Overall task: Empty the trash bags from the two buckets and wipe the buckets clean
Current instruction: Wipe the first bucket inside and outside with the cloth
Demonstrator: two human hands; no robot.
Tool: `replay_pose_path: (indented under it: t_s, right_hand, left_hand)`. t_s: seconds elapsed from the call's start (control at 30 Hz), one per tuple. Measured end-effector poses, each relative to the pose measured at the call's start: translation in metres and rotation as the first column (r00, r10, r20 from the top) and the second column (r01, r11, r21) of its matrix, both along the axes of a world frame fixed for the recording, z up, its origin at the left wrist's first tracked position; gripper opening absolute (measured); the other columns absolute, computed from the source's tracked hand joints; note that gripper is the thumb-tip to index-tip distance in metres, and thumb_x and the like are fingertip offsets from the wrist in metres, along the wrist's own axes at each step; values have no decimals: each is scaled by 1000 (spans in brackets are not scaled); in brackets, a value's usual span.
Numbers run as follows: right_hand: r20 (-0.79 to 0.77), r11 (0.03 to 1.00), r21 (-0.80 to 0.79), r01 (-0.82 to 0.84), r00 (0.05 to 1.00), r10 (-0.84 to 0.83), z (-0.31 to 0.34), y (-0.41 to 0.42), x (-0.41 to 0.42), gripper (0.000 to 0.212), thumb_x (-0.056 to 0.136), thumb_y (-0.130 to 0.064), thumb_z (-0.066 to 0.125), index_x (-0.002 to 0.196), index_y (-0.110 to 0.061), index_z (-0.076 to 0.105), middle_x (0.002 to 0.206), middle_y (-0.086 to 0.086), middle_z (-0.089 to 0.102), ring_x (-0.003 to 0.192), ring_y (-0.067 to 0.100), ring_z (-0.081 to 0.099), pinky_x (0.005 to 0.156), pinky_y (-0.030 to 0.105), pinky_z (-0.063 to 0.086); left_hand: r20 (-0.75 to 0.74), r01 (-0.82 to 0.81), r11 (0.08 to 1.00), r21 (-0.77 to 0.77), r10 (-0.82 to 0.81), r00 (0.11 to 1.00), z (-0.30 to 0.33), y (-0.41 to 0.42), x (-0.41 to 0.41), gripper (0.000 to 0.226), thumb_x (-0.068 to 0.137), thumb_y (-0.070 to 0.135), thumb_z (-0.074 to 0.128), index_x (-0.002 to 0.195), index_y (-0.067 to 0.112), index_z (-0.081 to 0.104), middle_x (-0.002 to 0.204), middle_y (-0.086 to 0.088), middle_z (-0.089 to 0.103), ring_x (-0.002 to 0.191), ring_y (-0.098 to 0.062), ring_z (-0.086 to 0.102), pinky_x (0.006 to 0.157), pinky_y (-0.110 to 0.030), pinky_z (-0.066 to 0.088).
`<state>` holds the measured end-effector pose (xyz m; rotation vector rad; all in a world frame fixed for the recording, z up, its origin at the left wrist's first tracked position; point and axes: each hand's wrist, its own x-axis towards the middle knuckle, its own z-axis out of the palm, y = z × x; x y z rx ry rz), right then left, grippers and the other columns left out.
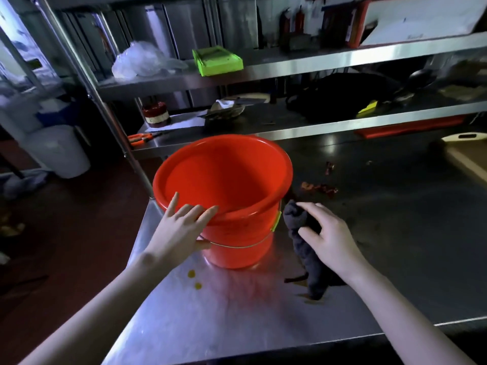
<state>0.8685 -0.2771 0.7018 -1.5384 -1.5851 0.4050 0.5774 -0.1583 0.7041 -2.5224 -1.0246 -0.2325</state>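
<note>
Left hand (181,227) fingers straight, resting on the near rim of the red bucket (224,180). Right hand (326,230) fingers curled round a dark rag (305,248), just right of the bucket. 1 bucket, upright, mouth up, nothing inside, on the steel table (237,320) w/ 2 yellow spots (194,279).

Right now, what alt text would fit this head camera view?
A person's left hand rests on the rim of an empty red bucket on a steel table, while the right hand grips a dark cloth beside it. Cluttered metal shelves stand behind.
</note>
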Motion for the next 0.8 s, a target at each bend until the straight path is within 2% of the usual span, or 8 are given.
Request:
replay_pose_path:
  t_s: [0.1,0.2,0.27,0.37,0.47,0.6,0.7,0.8]
  right_hand:
    - [-45,1000,-29,8,999,-9,-4,-8,1,44,88,0,60,128,-17,58,112,-6,55,102,-14,40,86,-4,27]
    - [-57,999,-20,49,997,-50,-4,-10,2,43,87,0,61,127,-16,59,113,-7,56,106,-8,45,87,-4,28]
    - [-65,996,4,95,993,-94,-1,-9,1,43,86,1,62,126,-13,60,112,-9,56,109,-3,48,87,-4,27]
    - [-87,989,37,140,987,-136,12,-5,-1,42,87,1,62,127,-12,60,113,-13,56,109,-5,48,88,-5,28]
    - [-78,982,97,161,985,-154,33,7,-10,41,88,0,62,127,-11,59,111,-14,54,106,-9,45,86,-6,27]
    - [-99,974,169,153,986,-138,57,33,-37,40,90,-3,59,128,-15,57,113,-10,56,105,-9,46,86,-4,29]
    - [-119,973,198,116,989,-94,70,53,-69,40,93,-6,55,132,-16,54,118,-8,55,113,-2,46,96,6,32]
    - [-50,973,219,73,997,-64,78,74,-111,39,93,-12,51,132,-17,53,119,-1,56,116,17,49,100,28,38]
  left_hand:
    - [-12,141,990,29,-141,990,1,6,3,90,62,59,82,133,14,49,84,-2,60,71,-26,63,79,-46,56]
    - [31,200,979,40,-202,979,3,5,8,65,84,65,51,133,23,47,78,0,58,64,-23,60,50,-31,51]
    - [119,224,975,-11,-221,968,5,3,13,58,92,66,33,129,26,53,76,3,59,62,-21,61,41,-28,44]
    - [223,212,975,-64,-193,955,10,-2,21,63,96,68,19,125,27,58,83,8,61,72,-18,65,41,-29,48]
    - [358,135,982,-129,-81,930,21,-10,20,69,93,72,13,117,28,62,94,11,67,88,-16,68,55,-31,54]
    - [538,-23,961,-275,173,825,50,-14,9,60,91,70,21,94,29,64,80,11,61,81,-19,62,60,-30,37]
    - [639,-126,927,-353,337,692,70,-11,-8,48,97,55,30,80,22,59,63,4,58,69,-25,57,61,-36,41]
    - [764,-174,895,-410,441,470,73,-8,-32,45,102,41,35,79,12,61,62,-4,59,64,-25,55,64,-34,40]
